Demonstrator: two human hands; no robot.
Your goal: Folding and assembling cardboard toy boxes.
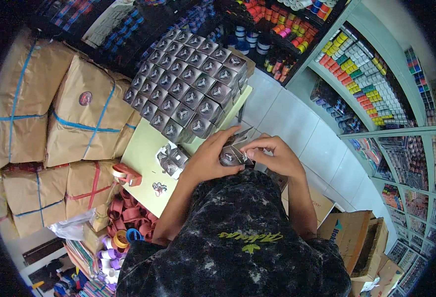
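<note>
A small dark printed box [229, 157] with its flaps raised sits in my left hand [209, 157], whose fingers and thumb wrap round its side. At the box's opening, my right hand [276, 154] pinches with thumb and forefinger; a flap or a small item is there, too small to tell which. Left of my left hand, a grey and white opened pack [172, 161] lies on the pale yellow table [146, 148]. Near it is a little cluster of small shiny pieces [159, 188]. Beyond my hands stands a big block of matching dark boxes [178, 86], closed and stacked in rows.
A red tape dispenser [127, 174] rests at the table's left edge, above a heap of red tape rings [131, 213]. Large brown wrapped parcels [81, 111] line the left. Shelves of coloured spools [366, 74] stand right, and opened cartons [351, 237] lie lower right.
</note>
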